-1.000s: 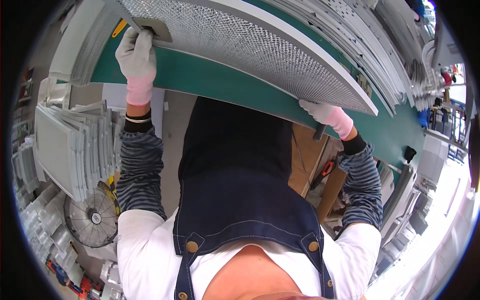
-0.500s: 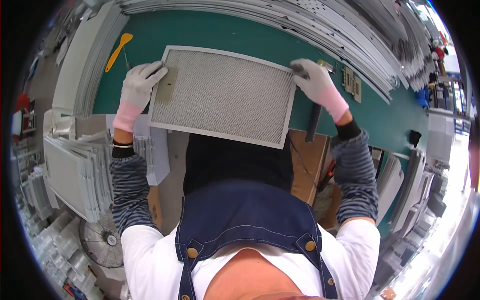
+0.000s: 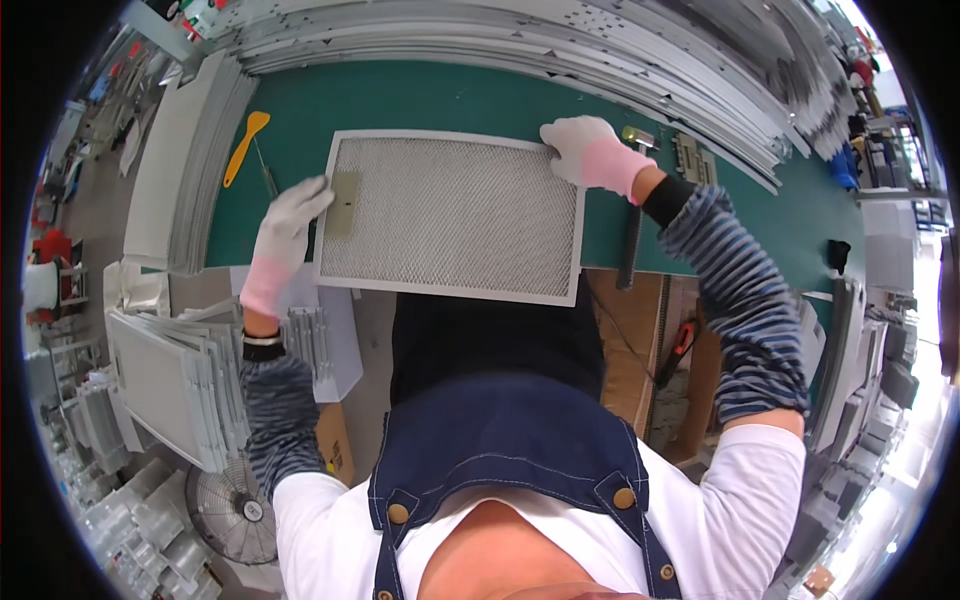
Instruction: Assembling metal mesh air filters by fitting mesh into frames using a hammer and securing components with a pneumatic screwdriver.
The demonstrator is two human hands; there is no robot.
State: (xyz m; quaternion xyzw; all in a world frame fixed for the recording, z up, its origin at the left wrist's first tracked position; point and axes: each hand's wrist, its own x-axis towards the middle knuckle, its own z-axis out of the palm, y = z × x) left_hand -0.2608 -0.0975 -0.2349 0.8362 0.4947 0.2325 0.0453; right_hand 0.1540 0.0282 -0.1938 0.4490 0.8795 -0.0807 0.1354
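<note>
Lying flat on the green tabletop (image 3: 420,100), near its front edge: mesh filter (image 3: 455,215) in a pale metal frame. At far left, stacked grey panels (image 3: 195,160), then a yellow scraper (image 3: 245,147). Left hand (image 3: 280,243), gloved, on the filter's left edge beside a small metal tab (image 3: 345,203), fingers (image 3: 305,200) loosely together and flat. Right hand (image 3: 592,152), gloved, on the far right corner, fingers (image 3: 560,135) bent over the frame. Just right, a hammer (image 3: 632,215). Behind, long grey frames (image 3: 520,45).
</note>
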